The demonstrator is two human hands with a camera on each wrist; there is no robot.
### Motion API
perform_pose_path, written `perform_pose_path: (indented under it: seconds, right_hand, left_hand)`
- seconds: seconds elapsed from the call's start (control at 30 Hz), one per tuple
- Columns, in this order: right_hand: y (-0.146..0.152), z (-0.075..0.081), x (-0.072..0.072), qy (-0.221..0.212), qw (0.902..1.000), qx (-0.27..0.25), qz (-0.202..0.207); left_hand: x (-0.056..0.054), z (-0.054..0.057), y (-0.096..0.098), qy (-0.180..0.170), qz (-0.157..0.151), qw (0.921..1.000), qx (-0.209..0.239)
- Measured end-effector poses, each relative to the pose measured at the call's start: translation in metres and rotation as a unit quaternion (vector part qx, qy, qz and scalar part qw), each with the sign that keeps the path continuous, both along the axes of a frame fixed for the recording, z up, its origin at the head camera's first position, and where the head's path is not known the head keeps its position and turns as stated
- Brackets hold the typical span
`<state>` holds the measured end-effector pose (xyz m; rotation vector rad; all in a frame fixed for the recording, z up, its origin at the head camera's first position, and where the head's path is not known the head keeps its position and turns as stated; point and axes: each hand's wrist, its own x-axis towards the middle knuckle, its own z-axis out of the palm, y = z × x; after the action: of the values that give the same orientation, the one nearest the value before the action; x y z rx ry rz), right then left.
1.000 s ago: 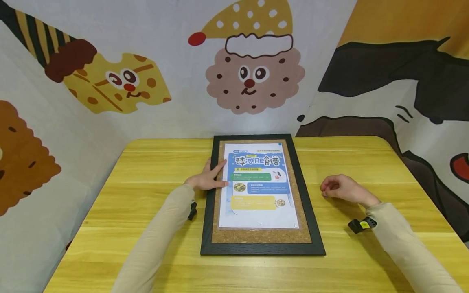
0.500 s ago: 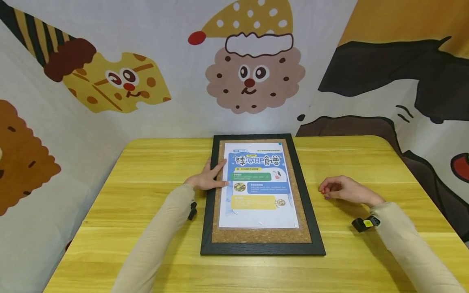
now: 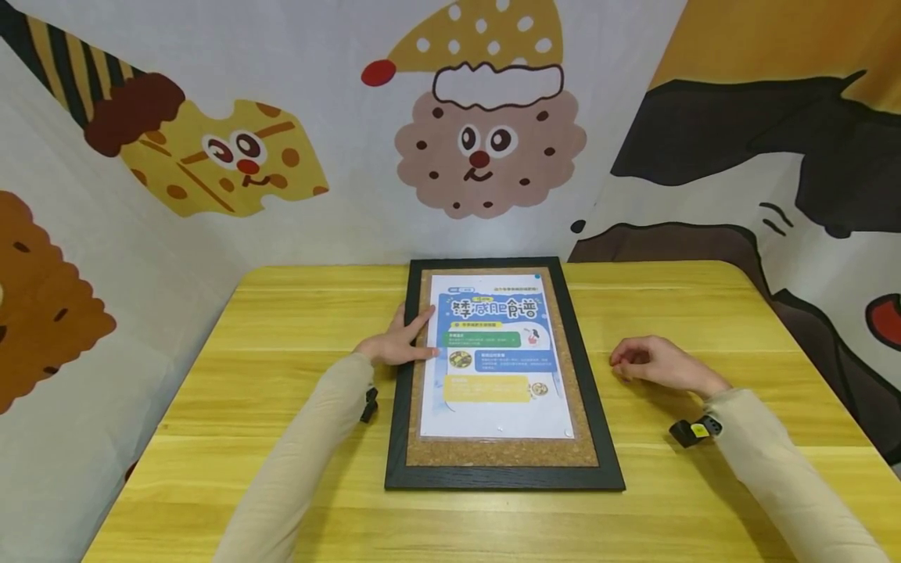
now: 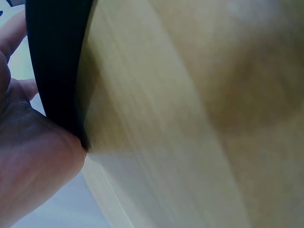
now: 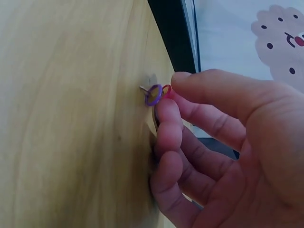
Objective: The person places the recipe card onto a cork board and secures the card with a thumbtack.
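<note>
A black-framed cork board [image 3: 503,453] lies on the table, with a printed sheet [image 3: 496,418] on it. My left hand [image 3: 396,344] rests with spread, straight fingers across the board's left side; the left wrist view shows this hand [image 4: 38,161] against the black frame edge [image 4: 56,57]. Right of the board, my right hand [image 3: 658,363] is held with curled fingers. Seen in the right wrist view, that hand [image 5: 213,128] pinches thumbtacks at thumb and index finger: a purple thumbtack [image 5: 153,95], its pin pointing left, and a red thumbtack [image 5: 166,90] behind it.
A blue tack [image 3: 538,276] sits at the sheet's top right corner. Small clear round spots show along its lower edge. The wooden table [image 3: 281,328] extends on both sides of the board. A cartoon-printed cloth [image 3: 338,227] hangs behind.
My right hand shifts slightly right, then back left, and its fingers move a little. Red that showed at its fingertips half a second ago is hidden in the head view. The left hand and board stay put.
</note>
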<state>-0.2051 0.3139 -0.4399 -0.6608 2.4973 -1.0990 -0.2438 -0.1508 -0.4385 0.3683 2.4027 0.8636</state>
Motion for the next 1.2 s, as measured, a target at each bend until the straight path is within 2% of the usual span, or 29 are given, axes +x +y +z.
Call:
perform_pose_path:
  seconds: [0.23,0.53,1.2]
  right_hand:
    - [-0.006,0.000,-0.001,0.005,1.0000,0.005,0.002]
    - [-0.015,0.000,-0.004,-0.025,0.9996,-0.006,0.008]
    - [-0.028,0.001,-0.005,-0.032,0.9993,-0.010,-0.015]
  left_hand:
    - [0.000,0.000,0.000,0.003,0.001,1.0000,0.001]
    - [0.000,0.000,0.001,0.004,0.001,1.0000,0.001]
    - [0.000,0.000,-0.001,0.006,-0.003,1.0000,-0.002]
